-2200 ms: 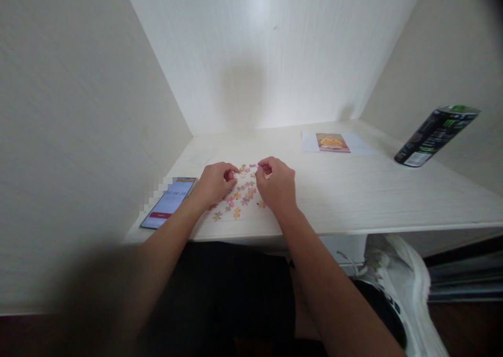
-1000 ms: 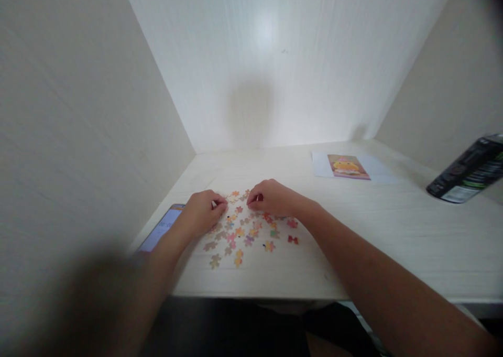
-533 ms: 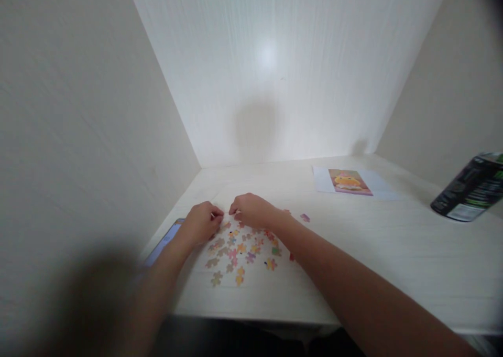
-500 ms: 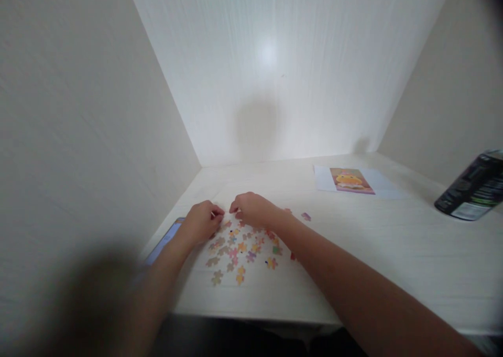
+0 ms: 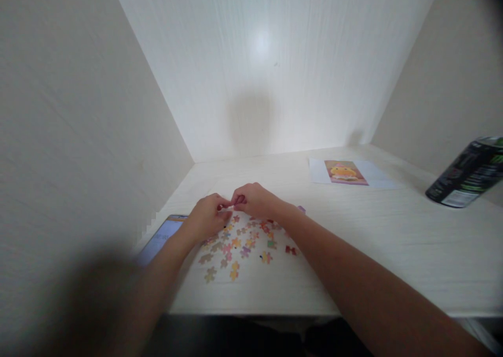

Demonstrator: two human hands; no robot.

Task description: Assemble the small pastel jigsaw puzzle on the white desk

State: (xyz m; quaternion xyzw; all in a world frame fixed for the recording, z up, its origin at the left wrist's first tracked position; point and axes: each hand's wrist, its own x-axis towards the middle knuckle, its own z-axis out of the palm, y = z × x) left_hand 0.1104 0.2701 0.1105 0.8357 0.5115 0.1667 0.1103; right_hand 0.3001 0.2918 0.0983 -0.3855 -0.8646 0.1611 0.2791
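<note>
Two hands meet at mid-frame: the left hand (image 5: 207, 216) and the right hand (image 5: 251, 200). Below them lie some twenty loose puzzle pieces (image 5: 236, 243), too small to count exactly. One phone (image 5: 159, 239) lower left, one printed picture (image 5: 346, 171) and one can (image 5: 466, 172) at right.

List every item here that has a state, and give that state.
Left hand: pinching a puzzle piece.
Right hand: pinching a piece, fingertips meeting the left's.
Loose pieces: scattered, unjoined.
Phone: screen lit.
Can: upright.
Picture sheet: flat, face up.
</note>
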